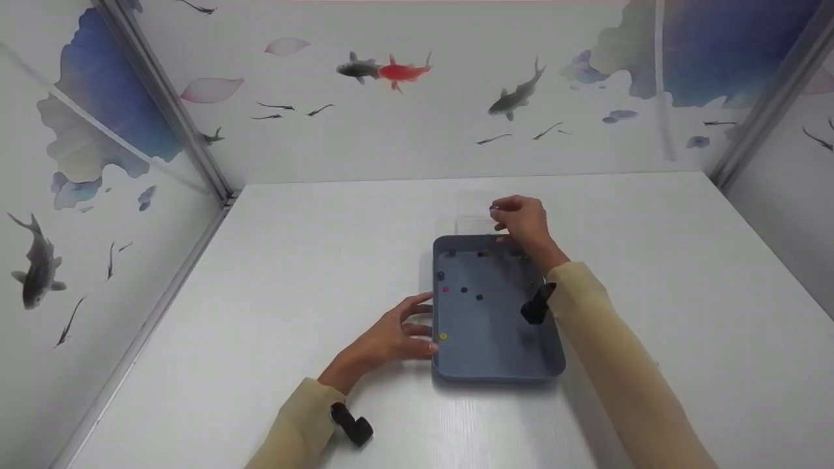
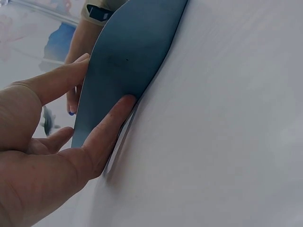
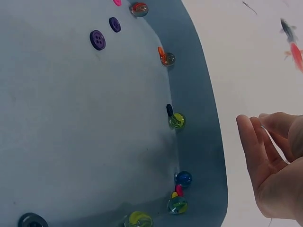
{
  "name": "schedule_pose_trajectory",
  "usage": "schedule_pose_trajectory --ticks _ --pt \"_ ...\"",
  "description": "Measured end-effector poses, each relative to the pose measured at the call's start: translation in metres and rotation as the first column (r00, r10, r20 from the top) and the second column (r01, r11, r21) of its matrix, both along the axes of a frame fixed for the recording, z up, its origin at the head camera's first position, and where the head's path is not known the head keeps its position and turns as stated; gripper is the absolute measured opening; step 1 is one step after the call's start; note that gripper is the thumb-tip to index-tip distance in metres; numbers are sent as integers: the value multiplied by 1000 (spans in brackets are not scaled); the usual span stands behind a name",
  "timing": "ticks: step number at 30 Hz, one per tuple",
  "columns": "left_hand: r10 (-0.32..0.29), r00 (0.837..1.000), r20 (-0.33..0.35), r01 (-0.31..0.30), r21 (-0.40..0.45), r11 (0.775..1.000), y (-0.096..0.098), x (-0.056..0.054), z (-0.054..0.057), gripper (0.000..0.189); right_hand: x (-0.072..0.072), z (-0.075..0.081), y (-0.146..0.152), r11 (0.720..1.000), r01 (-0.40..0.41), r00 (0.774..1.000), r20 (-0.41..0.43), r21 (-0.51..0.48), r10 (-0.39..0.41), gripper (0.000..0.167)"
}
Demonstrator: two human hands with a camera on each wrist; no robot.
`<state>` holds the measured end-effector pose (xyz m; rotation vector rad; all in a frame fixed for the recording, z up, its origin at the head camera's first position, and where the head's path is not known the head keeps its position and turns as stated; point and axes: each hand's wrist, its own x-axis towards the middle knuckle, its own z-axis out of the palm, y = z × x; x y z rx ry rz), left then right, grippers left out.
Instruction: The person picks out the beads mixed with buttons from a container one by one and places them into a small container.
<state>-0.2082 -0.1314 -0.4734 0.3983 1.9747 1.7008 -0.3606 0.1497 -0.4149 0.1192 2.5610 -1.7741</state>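
A shallow blue-grey tray [image 1: 498, 348] lies lengthwise before me. Against the outside of its left wall rest the fairly straight fingers of my left hand [image 1: 397, 332]; the left wrist view shows fingertips at the rim and on the wall [image 2: 125, 52]. Beyond the far right corner, my right hand [image 1: 526, 218] pinches a small blue piece [image 1: 493, 208] between thumb and fingers. Too little of it shows to tell a button from a marble. Inside the tray are purple buttons [image 3: 97, 40], a yellow button [image 1: 443, 336], and several glass marbles [image 3: 177, 120] along the far wall.
A faint clear box [image 1: 474, 225] stands just past the tray's far end, partly behind my right hand. White tabletop [image 1: 313, 260] surrounds the tray. Panels printed with fish [image 1: 404, 71] close off the back and both sides.
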Motion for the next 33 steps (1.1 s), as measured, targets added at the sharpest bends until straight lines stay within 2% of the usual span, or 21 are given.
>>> schedule_pose_trajectory --ticks 10,21,33 --pt "-1 1000 -4 1 -13 1000 0 1 1 96 1 0 -2 1000 11 1000 -1 10 -11 33" --pt "-9 1000 12 9 17 1000 -1 1 0 95 9 -6 -4 997 -57 996 -75 -49 54 38" --pt "-11 1000 -2 11 6 1000 -1 0 0 95 19 0 -8 996 -87 994 -66 -20 85 42"
